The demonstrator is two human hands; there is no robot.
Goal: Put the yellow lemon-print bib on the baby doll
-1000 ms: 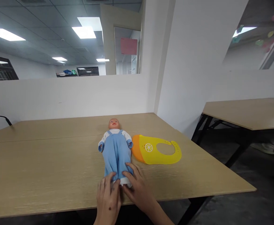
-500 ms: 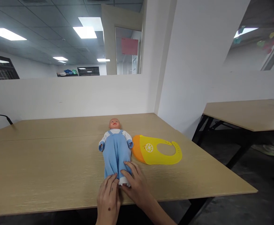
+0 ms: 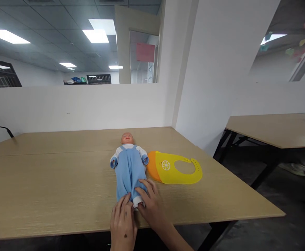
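A baby doll in blue dungarees and a white top with blue cuffs lies on its back on the table, its head toward the wall. My left hand is closed around the lower end of one trouser leg, covering that foot. My right hand grips the other leg, fingers over the blue cloth and thumb by the white ankle cuff. Beside the doll's arm, on the right, a yellow bib with an orange pocket and a white citrus print lies flat.
The wooden table ends at a front edge just under my wrists. A black cable comes in at the far left. On the right stands a second table with black legs. A white wall with a window runs behind.
Both hands have shifted very slightly to the right at the doll's legs, and a little more of the white ankle cuff shows. The doll and bib stay in place.
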